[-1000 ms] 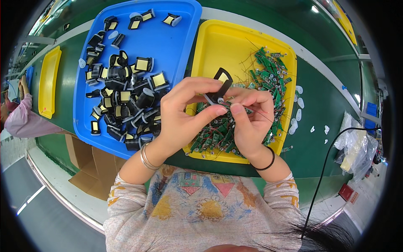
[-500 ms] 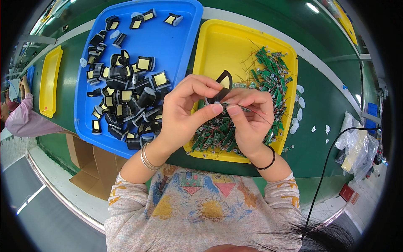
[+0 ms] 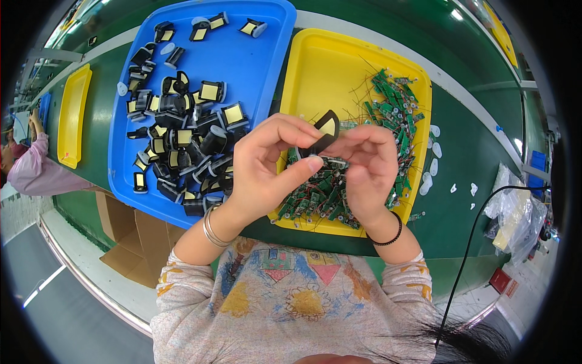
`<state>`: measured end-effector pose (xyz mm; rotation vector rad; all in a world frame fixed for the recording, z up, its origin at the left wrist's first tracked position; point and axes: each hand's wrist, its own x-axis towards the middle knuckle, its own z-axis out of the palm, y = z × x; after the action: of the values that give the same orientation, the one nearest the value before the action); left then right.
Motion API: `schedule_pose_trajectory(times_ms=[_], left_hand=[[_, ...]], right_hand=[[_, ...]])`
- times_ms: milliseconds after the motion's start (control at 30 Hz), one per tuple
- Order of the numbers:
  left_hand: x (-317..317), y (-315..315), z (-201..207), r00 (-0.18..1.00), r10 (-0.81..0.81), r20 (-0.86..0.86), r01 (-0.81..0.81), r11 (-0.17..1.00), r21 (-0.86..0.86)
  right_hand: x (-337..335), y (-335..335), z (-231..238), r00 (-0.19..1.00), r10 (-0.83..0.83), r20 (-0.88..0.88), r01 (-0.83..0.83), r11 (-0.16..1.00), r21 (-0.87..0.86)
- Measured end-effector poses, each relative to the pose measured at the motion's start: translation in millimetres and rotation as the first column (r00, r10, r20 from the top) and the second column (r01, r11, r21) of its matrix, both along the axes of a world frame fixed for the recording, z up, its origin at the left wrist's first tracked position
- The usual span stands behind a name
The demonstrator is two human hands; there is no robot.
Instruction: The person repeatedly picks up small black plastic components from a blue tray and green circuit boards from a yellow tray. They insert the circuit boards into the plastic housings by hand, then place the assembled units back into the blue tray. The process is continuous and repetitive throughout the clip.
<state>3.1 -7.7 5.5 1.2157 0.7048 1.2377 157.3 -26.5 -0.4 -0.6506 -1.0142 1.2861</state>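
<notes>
My left hand [image 3: 267, 159] pinches a small black plastic housing [image 3: 317, 144] between thumb and fingers. It is tilted, and its curved face carries a pale yellow pad [image 3: 328, 127]. A small circuit board [image 3: 334, 162] shows at the housing's lower end; whether it sits inside cannot be made out. My right hand [image 3: 371, 167] is close on the other side, its thumb apart from its fingers. Its fingertips reach behind the housing and are partly hidden. Both hands are above the yellow tray [image 3: 309, 54], which holds a heap of green circuit boards [image 3: 391, 103] with thin wires.
On the left a blue tray [image 3: 242, 48] holds many black housings [image 3: 182, 138] with pale yellow pads. Grey oval pieces [image 3: 433, 167] lie right of the yellow tray. Plastic bags [image 3: 515, 212] and a black cable [image 3: 470, 242] are at right. Another person's sleeve [image 3: 39, 167] shows far left.
My right thumb has come away from the housing and board, and the right hand has opened a little. The housing has tilted further to the right in my left hand.
</notes>
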Motion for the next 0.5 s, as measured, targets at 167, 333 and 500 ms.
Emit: schedule_pose_trajectory(times_ms=[167,333,500], left_hand=[[-0.3,-1.2,5.5,1.0,0.018,-0.019,-0.019,1.0,-0.024],[-3.5,1.9,5.4,0.998,0.027,-0.056,-0.029,0.999,-0.04],[-2.2,6.1,-1.2,0.992,0.031,-0.124,-0.038,0.998,-0.052]], right_hand=[[23.8,16.3,0.4,0.995,0.097,0.011,-0.095,0.989,-0.113],[31.7,26.1,1.7,0.958,0.224,0.181,-0.211,0.974,-0.086],[24.2,22.7,7.5,0.739,0.082,0.669,-0.137,0.99,0.03]])
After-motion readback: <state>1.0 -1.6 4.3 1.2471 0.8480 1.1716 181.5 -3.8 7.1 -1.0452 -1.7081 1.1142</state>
